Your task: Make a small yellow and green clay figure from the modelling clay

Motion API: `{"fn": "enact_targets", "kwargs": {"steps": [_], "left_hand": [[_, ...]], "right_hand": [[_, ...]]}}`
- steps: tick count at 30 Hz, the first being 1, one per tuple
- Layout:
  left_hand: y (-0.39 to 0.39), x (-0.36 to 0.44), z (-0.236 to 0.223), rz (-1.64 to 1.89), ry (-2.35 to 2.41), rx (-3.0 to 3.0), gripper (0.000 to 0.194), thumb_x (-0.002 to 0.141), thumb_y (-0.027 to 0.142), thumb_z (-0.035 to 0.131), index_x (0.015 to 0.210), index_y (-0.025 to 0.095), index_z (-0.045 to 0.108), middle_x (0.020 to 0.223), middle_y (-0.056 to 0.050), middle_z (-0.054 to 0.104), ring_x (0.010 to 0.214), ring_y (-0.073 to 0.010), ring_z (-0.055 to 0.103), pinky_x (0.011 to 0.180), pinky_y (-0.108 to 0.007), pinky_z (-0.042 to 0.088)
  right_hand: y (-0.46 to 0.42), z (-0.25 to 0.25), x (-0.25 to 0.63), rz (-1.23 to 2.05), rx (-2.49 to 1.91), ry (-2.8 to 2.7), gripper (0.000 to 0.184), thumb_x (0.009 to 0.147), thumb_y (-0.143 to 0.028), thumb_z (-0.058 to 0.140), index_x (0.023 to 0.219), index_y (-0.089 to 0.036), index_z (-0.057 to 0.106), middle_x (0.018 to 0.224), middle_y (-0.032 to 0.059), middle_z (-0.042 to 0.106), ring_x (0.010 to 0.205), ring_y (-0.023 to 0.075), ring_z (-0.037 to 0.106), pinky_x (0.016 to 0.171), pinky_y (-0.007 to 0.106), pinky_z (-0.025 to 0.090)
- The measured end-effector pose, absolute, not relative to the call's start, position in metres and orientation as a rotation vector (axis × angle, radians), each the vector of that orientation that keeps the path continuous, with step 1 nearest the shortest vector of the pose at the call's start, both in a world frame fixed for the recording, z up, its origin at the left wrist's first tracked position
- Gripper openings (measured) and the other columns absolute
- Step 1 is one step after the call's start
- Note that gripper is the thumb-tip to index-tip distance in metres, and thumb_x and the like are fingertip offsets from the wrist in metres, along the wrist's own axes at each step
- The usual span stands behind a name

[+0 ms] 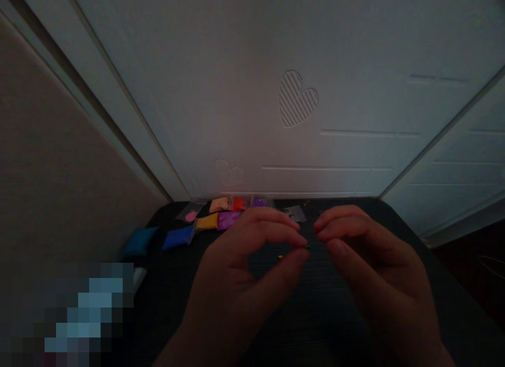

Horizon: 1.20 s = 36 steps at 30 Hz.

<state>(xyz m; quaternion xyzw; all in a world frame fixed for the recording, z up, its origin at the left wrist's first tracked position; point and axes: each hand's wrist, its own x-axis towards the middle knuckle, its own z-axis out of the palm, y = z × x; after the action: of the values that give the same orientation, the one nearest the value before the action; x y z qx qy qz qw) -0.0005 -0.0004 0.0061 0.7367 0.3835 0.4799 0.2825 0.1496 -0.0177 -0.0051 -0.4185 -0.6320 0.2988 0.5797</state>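
Thumb and forefinger of my left hand (252,272) pinch a tiny green piece (308,247), which pokes out at the fingertips. Facing it, a short gap away, is my right hand (379,267). Its fingertips are drawn in against the thumb, and whatever may be between them is hidden. Both hands are raised above the dark tabletop (311,309). A small yellow bit (280,257) shows on the table beyond the left thumb. The dim light hides finer detail.
Along the back lie soft packets: teal (140,241), blue (178,237), yellow (207,221) and purple (228,220). Behind them are peach (219,204) and red (239,204) ones. A clear bag (295,214) lies further right. A white panel (252,119) stands behind the table.
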Motion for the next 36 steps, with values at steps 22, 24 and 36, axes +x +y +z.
{"fn": "enact_targets", "kwargs": {"steps": [22,24,36], "left_hand": [[0.003,0.003,-0.004,1.338,1.016,2.027,0.015,0.068,0.011,0.056,0.077,0.023,0.058,0.088,-0.002,0.06,0.09,-0.0186,0.053,0.084,-0.035,0.042],[0.003,0.004,-0.004,1.337,1.001,2.002,0.015,0.068,0.011,0.056,0.078,0.023,0.058,0.087,-0.002,0.06,0.089,-0.0181,0.054,0.083,-0.034,0.042],[0.0,0.008,-0.006,1.356,0.99,1.86,0.015,0.07,0.015,0.056,0.081,0.024,0.061,0.089,-0.001,0.061,0.087,-0.0167,0.056,0.077,-0.03,0.046]], "right_hand": [[-0.013,-0.006,0.154,0.47,-1.024,-1.674,0.016,0.069,-0.013,0.055,0.08,-0.024,0.058,0.091,0.0021,0.054,0.087,0.0175,0.05,0.074,0.031,0.041],[-0.013,-0.006,0.152,0.543,-1.01,-1.625,0.012,0.07,-0.014,0.054,0.079,-0.023,0.057,0.091,0.0023,0.054,0.085,0.0169,0.05,0.073,0.03,0.042],[-0.004,-0.016,0.137,0.962,-0.751,-1.298,0.006,0.074,-0.019,0.051,0.076,-0.022,0.056,0.082,0.0011,0.051,0.079,0.0143,0.05,0.07,0.03,0.044]]}}
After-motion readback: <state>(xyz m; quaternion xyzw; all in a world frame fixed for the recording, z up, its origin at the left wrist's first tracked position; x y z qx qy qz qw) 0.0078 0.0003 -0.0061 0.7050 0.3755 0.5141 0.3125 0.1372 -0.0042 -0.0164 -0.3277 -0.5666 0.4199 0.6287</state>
